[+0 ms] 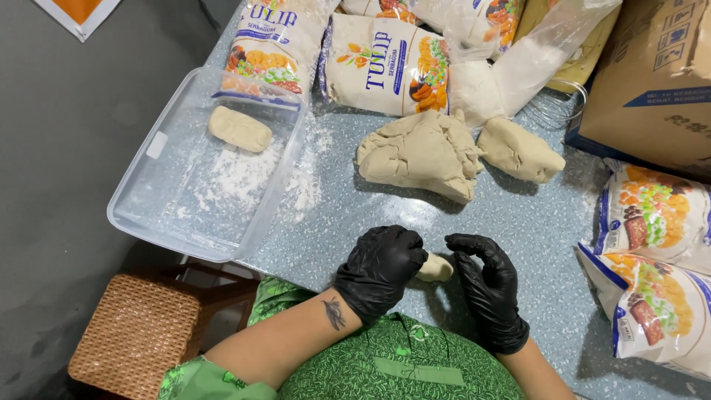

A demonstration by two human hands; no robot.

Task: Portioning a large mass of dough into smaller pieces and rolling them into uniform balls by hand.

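Both of my hands wear black gloves and rest near the table's front edge. My left hand [379,268] is closed over one end of a small pale dough piece [435,268] lying on the speckled table [533,222]. My right hand [485,281] sits just to the right of that piece with its fingers curled and apart, its fingertips close to the dough; nothing is in it. Farther back lie a large lump of dough [422,154] and a smaller lump [518,150] beside it.
A clear plastic tray [148,200] dusted with flour holds one shaped dough piece [238,128] at the left. Flour bags [385,63] line the back, more bags [652,252] lie at the right, a cardboard box [655,74] stands back right. A wicker stool [137,337] stands below left.
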